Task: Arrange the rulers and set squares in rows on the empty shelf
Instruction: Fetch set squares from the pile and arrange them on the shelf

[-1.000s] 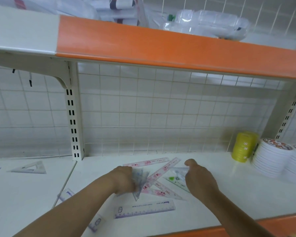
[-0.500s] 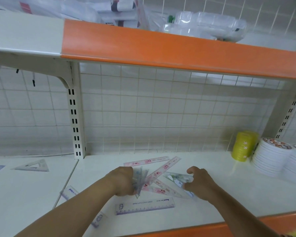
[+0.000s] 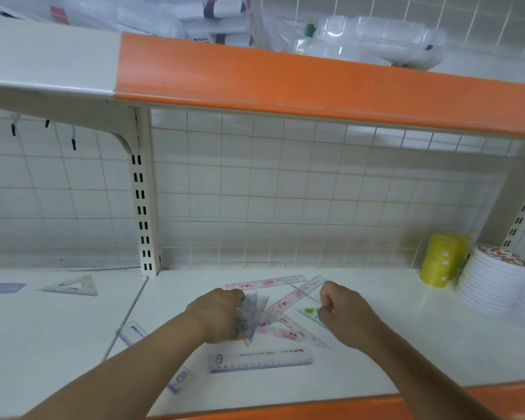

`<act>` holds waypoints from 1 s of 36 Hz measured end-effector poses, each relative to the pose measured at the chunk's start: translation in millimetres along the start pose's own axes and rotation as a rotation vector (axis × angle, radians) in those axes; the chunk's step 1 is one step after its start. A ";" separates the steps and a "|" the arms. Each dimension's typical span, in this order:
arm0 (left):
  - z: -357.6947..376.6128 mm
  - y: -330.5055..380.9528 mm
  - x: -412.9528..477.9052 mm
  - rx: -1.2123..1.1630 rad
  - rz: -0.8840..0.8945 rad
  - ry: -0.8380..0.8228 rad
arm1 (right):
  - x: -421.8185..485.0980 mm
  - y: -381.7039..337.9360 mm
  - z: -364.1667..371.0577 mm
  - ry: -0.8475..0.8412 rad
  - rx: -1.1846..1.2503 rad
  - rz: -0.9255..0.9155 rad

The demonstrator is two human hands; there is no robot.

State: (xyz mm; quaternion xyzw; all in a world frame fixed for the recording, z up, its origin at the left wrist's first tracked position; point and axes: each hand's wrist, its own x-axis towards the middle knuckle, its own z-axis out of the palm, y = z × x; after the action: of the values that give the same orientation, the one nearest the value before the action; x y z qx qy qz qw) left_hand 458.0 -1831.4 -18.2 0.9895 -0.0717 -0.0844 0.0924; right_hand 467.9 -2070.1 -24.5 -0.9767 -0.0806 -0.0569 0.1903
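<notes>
A loose pile of clear rulers and set squares lies mid-shelf on the white shelf (image 3: 376,353). My left hand (image 3: 217,316) is shut on a fan of bluish set squares (image 3: 253,312). My right hand (image 3: 344,313) pinches the green-printed set square (image 3: 309,313) at its right end. Pink rulers (image 3: 288,300) cross one another between my hands, and a pink set square (image 3: 290,333) lies below them. A purple ruler (image 3: 259,360) lies flat near the front. Another purple ruler (image 3: 134,331) runs partly under my left forearm.
A white set square (image 3: 70,286) and a blue sheet (image 3: 2,287) lie on the left bay. A yellow stack (image 3: 441,259) and stacked white plates (image 3: 494,280) stand at the right. An orange-edged upper shelf (image 3: 315,86) overhangs. A wire grid back panel (image 3: 285,192) closes the rear.
My right hand has closed and drawn in onto the green-printed set square, lifting its end. My left hand keeps its hold on the bluish set squares, hardly moving.
</notes>
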 end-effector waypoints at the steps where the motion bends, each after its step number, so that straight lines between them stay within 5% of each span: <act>1: -0.5 0.2 -0.8 -0.002 -0.003 0.002 | 0.8 -0.2 0.5 -0.008 -0.034 -0.020; 18: 2.2 -12.4 -14.8 -0.007 -0.118 -0.005 | 33.2 -4.6 23.8 -0.201 -0.297 -0.197; 28: 0.9 -26.6 -27.0 -0.020 -0.204 0.016 | 55.5 1.3 27.7 -0.414 -0.366 -0.072; 36: 0.6 -26.5 -29.2 -0.024 -0.223 0.009 | 62.3 0.5 26.4 -0.376 -0.415 -0.145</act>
State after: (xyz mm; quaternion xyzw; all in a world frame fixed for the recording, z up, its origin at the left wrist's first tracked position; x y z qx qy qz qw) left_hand 432.7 -1801.2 -19.4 0.9905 0.0402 -0.0909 0.0948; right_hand 531.2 -2052.0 -40.1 -0.9799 -0.1710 0.0962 -0.0362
